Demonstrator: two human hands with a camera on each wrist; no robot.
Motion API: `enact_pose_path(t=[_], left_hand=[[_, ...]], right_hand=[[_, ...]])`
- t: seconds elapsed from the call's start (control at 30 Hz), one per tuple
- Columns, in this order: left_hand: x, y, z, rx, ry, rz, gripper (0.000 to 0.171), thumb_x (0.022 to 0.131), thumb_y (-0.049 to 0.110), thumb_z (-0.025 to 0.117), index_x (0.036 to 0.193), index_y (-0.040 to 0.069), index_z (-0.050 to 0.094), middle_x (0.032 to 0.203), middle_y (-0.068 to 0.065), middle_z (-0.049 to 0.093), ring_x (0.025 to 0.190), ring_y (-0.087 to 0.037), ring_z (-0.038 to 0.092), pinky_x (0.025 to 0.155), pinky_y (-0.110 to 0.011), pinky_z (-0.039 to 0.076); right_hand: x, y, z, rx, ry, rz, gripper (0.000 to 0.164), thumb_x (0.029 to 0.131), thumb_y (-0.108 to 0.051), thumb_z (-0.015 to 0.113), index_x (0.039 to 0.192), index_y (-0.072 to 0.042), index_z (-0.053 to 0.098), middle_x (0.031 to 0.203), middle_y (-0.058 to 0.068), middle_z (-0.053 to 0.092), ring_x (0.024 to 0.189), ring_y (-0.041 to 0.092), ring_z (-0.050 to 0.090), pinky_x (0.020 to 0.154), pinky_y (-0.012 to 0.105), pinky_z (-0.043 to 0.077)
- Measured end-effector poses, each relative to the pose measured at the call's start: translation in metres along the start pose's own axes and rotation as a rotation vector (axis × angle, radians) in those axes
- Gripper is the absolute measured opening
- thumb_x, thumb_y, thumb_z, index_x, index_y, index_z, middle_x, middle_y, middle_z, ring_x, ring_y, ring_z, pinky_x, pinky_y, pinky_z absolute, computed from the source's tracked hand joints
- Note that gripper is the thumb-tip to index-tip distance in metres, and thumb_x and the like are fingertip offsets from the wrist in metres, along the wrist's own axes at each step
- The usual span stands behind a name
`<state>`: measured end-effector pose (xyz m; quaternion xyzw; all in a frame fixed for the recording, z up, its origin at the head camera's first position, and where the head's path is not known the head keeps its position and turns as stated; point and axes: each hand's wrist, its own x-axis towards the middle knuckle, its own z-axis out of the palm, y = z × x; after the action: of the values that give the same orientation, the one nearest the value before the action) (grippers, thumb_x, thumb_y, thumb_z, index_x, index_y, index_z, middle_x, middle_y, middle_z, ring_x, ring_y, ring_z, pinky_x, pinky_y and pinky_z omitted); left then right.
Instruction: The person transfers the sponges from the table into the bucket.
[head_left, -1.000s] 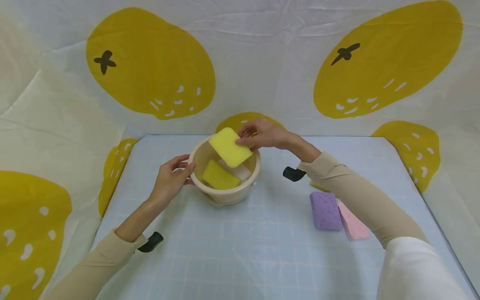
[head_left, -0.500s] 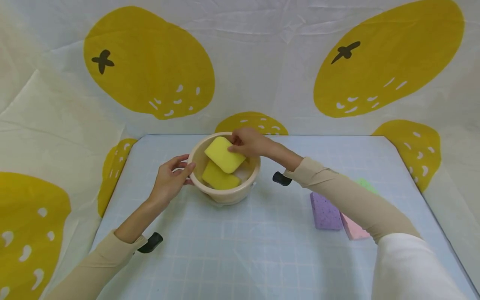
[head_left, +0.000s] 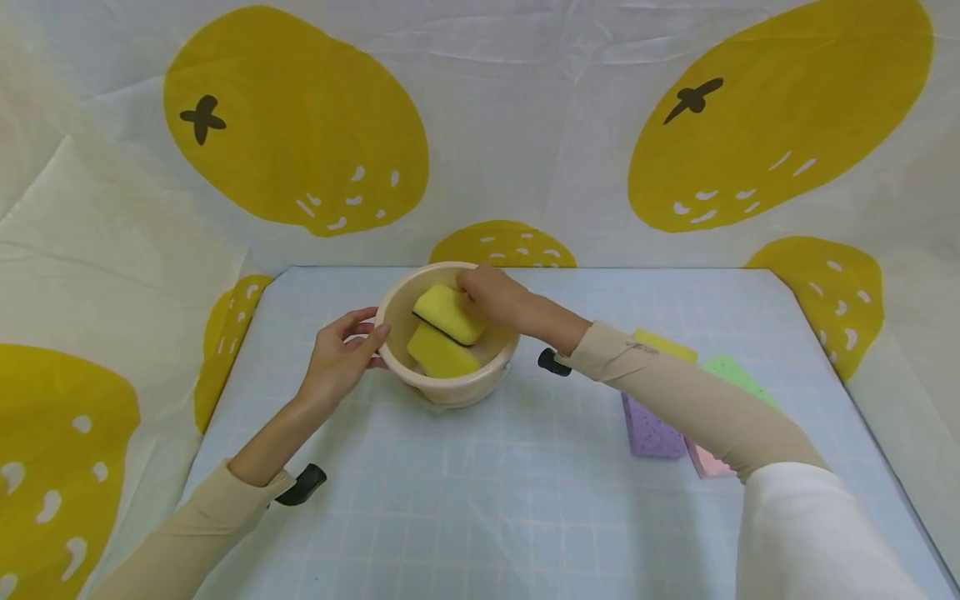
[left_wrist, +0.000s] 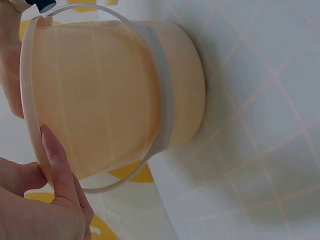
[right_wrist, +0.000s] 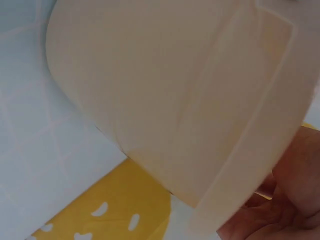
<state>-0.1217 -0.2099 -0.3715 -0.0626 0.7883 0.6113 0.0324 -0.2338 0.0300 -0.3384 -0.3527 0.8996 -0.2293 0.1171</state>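
Note:
A cream bucket (head_left: 450, 390) stands on the table in the head view. My left hand (head_left: 334, 360) grips its rim at the left, thumb on the rim and fingers outside. The left wrist view shows the bucket's side (left_wrist: 100, 95) and its grey handle (left_wrist: 165, 90) hanging down. Inside the bucket, my right hand (head_left: 497, 298) holds a yellow sponge (head_left: 447, 312) with a dark scouring layer along its lower edge. Another yellow sponge (head_left: 441, 353) lies in front of it in the bucket. The right fingertips are hidden behind the held sponge.
To the right lie a purple sponge (head_left: 651, 432), a pink one (head_left: 711, 462), a green one (head_left: 738, 377) and a flat yellow piece (head_left: 669, 345), partly covered by the right sleeve. A lemon-print cloth (head_left: 525, 125) hangs behind the table.
My right hand has lowered the yellow sponge into the bucket and tilted it, showing its dark edge. The left hand keeps its grip on the rim.

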Motion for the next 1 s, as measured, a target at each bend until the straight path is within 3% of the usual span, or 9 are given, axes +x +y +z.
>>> enact_pose_path(t=[0.2,0.5,0.73,1.0], left_hand=[[0.000,0.002,0.001,-0.011,-0.006,0.003,0.056,0.103,0.023,0.065,0.151,-0.001,0.046,0.122,-0.020,0.052,0.079,-0.005,0.066,0.072,-0.023,0.062],[-0.001,0.002,0.001,0.011,-0.004,0.007,0.057,0.104,0.024,0.065,0.151,-0.001,0.046,0.123,-0.021,0.053,0.077,-0.005,0.066,0.072,-0.021,0.062],[0.000,0.000,0.001,0.007,0.004,0.014,0.056,0.104,0.024,0.065,0.150,-0.001,0.047,0.121,-0.020,0.053,0.077,-0.005,0.066,0.072,-0.021,0.062],[0.002,-0.004,0.001,0.025,0.005,0.020,0.054,0.104,0.025,0.064,0.149,-0.001,0.049,0.120,-0.018,0.053,0.078,-0.006,0.067,0.073,-0.023,0.062]], right_hand=[[-0.007,0.004,-0.013,0.032,0.009,0.013,0.023,0.099,-0.004,0.063,0.120,0.005,0.066,0.113,0.017,0.069,0.101,0.028,0.063,0.091,0.035,0.057],[-0.021,0.013,-0.029,0.164,0.074,-0.061,0.023,0.098,-0.008,0.068,0.115,0.008,0.068,0.107,0.018,0.071,0.099,0.029,0.066,0.087,0.037,0.058],[-0.031,0.028,-0.037,0.191,0.132,-0.087,0.019,0.097,-0.010,0.071,0.109,0.004,0.068,0.101,0.015,0.071,0.095,0.027,0.067,0.088,0.035,0.059],[-0.052,0.045,-0.048,0.261,0.152,-0.004,0.024,0.096,-0.012,0.073,0.115,0.003,0.067,0.105,0.014,0.068,0.097,0.029,0.067,0.093,0.039,0.058]])
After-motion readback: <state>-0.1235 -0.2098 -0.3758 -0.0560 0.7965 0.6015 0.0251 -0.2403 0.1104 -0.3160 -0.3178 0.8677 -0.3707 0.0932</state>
